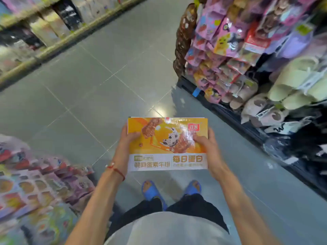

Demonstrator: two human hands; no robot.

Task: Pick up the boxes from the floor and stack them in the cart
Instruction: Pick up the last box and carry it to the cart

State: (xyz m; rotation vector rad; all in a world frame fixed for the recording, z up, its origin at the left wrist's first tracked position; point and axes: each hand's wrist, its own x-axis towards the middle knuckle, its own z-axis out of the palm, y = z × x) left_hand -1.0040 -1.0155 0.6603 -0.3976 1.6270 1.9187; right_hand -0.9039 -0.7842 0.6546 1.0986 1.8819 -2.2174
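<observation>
The person is standing in blue slippers (150, 190) on the grey tiled floor (106, 76). Above the feet, both hands are holding a flat box (166, 138) level in the air, clear of the floor. The left hand (123, 147), with a red string (118, 171) at its wrist, is gripping the left edge, and the right hand (209, 149) the right edge, their fingers (134, 134) curling onto the lid. The glossy box is showing an orange top with snack pictures and a white strip of print along its near edge. Slipper racks (292, 76) are lining the aisle farther right.

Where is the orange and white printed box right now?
The orange and white printed box is low-centre in the head view, held between the left hand and right hand above the grey tiled floor and blue sandals.
</observation>
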